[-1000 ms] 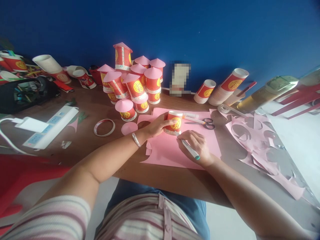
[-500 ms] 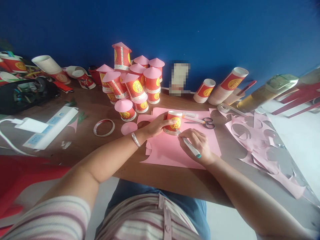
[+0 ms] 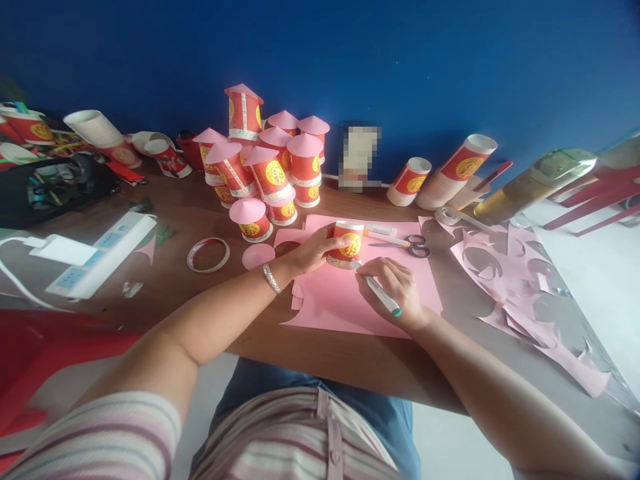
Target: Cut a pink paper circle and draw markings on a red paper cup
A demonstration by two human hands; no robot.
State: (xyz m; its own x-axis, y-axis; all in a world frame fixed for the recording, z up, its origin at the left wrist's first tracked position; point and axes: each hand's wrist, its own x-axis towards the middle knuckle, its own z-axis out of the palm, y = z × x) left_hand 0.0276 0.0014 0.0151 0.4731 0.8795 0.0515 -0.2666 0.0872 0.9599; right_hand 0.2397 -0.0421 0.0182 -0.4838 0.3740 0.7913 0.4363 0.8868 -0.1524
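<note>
My left hand (image 3: 319, 251) is wrapped around a red paper cup (image 3: 352, 235) with a yellow round emblem, standing over pink paper (image 3: 370, 307). In my right hand (image 3: 395, 287) is a white marker (image 3: 382, 295) with a green end, its tip at the white band near the cup's lower edge. Just behind the right hand lie black-handled scissors (image 3: 417, 246) and an orange-and-white pen-like stick (image 3: 379, 237). Beyond the left hand stand several red cups with pink cone tops (image 3: 270, 170). A pink paper disc (image 3: 259, 256) rests beside the left wrist.
A tape roll (image 3: 208, 255) and a white power strip (image 3: 103, 257) lie to the left. Cut pink scraps (image 3: 525, 287) cover the right side. Stacked paper cups (image 3: 456, 173) and a gold-coloured bottle (image 3: 535, 183) stand at the back right, before a blue wall (image 3: 400, 67).
Both hands stay in almost the same place. The cup has shifted very slightly in the left hand, and the marker tip remains at its lower band.
</note>
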